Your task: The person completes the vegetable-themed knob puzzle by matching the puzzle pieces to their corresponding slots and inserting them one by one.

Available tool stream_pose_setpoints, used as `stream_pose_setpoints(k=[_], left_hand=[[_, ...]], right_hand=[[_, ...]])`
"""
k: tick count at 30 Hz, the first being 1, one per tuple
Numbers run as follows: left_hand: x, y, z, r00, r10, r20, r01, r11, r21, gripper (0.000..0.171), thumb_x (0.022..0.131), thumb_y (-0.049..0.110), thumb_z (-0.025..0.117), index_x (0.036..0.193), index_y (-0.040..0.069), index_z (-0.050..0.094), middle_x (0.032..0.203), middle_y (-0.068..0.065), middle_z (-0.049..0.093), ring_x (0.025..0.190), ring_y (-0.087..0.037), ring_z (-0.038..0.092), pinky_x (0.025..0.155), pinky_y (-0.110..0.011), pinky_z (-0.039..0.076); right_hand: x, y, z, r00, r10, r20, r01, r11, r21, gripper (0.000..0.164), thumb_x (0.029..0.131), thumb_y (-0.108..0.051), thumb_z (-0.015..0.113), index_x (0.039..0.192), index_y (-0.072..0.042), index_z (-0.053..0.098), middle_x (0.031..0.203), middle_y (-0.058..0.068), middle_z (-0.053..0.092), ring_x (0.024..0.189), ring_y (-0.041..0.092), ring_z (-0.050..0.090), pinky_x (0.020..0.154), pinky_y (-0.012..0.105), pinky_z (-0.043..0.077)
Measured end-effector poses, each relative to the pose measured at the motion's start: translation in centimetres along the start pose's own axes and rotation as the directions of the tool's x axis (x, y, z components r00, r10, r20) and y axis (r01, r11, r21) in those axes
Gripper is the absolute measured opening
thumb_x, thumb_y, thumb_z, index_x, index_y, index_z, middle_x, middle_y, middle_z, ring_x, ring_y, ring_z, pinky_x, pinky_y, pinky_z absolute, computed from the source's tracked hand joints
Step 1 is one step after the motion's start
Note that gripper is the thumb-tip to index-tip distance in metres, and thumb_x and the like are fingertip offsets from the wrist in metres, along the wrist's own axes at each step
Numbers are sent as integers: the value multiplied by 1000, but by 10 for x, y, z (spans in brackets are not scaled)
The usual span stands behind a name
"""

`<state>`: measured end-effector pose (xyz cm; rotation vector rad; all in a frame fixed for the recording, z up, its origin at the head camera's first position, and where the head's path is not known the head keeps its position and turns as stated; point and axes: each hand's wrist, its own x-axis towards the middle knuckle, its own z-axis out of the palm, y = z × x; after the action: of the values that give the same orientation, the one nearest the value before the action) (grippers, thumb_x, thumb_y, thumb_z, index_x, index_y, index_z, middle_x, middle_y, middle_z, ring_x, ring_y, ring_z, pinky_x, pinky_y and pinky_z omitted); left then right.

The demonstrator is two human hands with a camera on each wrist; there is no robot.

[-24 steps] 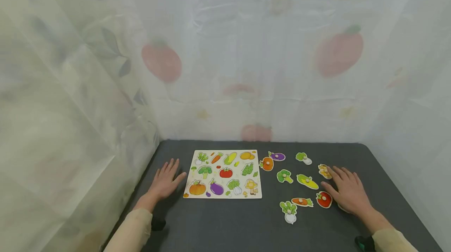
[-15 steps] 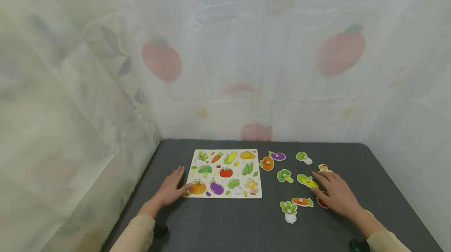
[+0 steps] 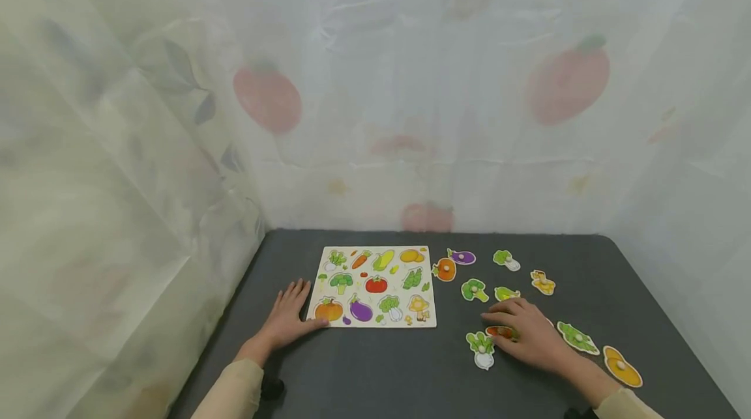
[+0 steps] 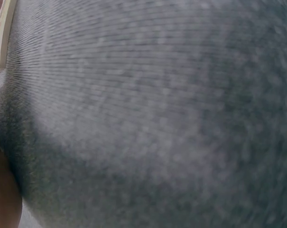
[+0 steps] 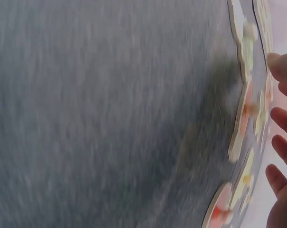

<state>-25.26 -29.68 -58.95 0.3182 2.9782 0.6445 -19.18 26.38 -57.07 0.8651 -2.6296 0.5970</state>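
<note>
Two bare hands are at a dark table (image 3: 381, 380) where a white board (image 3: 395, 283) with vegetable pictures lies flat. The left hand (image 3: 283, 326) is open, its fingers straight and holding nothing, at the board's near left corner; the fingers lie by its left side and the thumb is at its near edge. The right hand (image 3: 526, 335) is to the right of the board, low over the carrot piece (image 3: 499, 332). Its fingers are spread and a bit bent, with nothing in their hold. That carrot lies right of the board, about level with its near edge. The turnip piece (image 3: 482, 358) sits right of the board too, a bit nearer the person. The pumpkin piece (image 3: 444, 270) is just beside the board's right edge, with the eggplant piece (image 3: 465, 258) close by. Farther right of the board are the broccoli piece (image 3: 472, 289) and the corn piece (image 3: 504, 293), which the right hand partly hides. The bok choy piece (image 3: 504, 260), mushroom piece (image 3: 542, 283), pea piece (image 3: 577, 338) and potato piece (image 3: 622, 367) are even farther right. Past the board's far side hangs a pale curtain (image 3: 469, 119) with red prints.
</note>
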Motion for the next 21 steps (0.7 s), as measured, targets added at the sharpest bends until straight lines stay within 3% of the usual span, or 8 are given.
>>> stream_pose_setpoints(k=[6,11,14,21], left_hand=[[-3,2,3,998,35,-44,-34,999,9,119,78,74,73,161,0,28,165,-28,21,152,-49,13,119,-67,8],[-2,5,3,999,37,-40,-35,998,51,118,79,78,68,162,4,28,166,-26,20,153,-47,14,120,-66,8],[-1,5,4,999,26,-20,-24,997,78,118,79,81,64,163,7,25,167,-23,18,154,-44,12,121,-64,6],[-3,1,10,997,57,-53,-54,997,51,120,78,80,67,164,7,24,167,-24,18,154,-45,11,121,-64,4]], right_hand=[[2,-14,4,995,-89,42,87,995,46,34,82,-27,88,115,-31,79,117,-7,65,109,17,58,84,53,50],[1,-17,8,990,-139,19,139,989,42,30,77,-24,90,102,-38,79,112,-10,66,107,17,58,84,52,49],[0,-16,10,989,-146,2,145,988,44,31,76,-23,91,98,-39,79,110,-11,66,105,16,57,83,50,49],[-3,-15,13,993,-120,16,119,991,60,26,77,-24,91,96,-38,79,108,-12,65,105,13,55,85,49,49]])
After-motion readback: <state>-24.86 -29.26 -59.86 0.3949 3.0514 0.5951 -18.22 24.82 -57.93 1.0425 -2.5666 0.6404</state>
